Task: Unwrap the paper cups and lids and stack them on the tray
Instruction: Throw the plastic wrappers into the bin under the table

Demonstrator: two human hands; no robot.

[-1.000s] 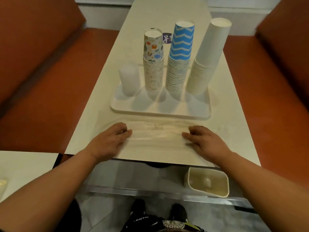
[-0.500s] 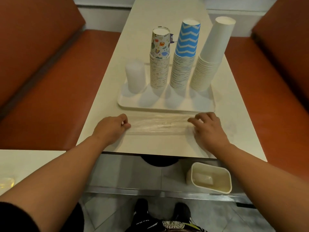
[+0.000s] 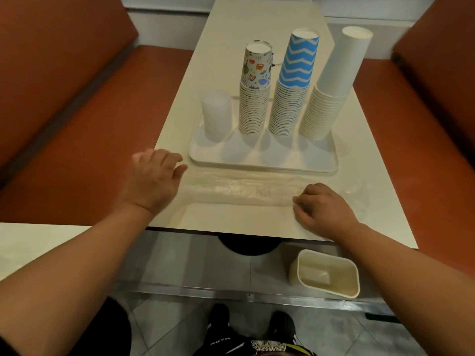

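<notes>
- Hands at the near edge of the table (image 3: 257,222): we see a flattened strip of clear plastic wrap (image 3: 241,192) lying crosswise on the tabletop, just in front of the tray (image 3: 262,164).
- Our left hand (image 3: 154,179) now hovers at the wrap's left end with fingers spread and relaxed, gripping nothing; half a second ago it lay curled against that end, so it has let go and lifted.
- Our right hand (image 3: 325,208) rests on the wrap's right end with fingers curled down onto it. Whether it pinches the film or only presses it, we cannot tell.
- Standing on the tray, left to right: a short stack of frosted lids (image 3: 216,115), a stack of picture-printed cups (image 3: 254,104), a blue zigzag stack (image 3: 293,96) and a plain white stack (image 3: 331,93), all upside down and out of their wrapping.
- More crumpled film (image 3: 359,194) lies beside the right hand, towards the table's right edge.
- Below the table, a cream bin (image 3: 326,273) sits on the floor near our right forearm.
- We judge the stacking done. Over the past second the wrap has been smoothed into a narrower strip, which suggests tidying up the leftover packaging, perhaps for the bin.
</notes>
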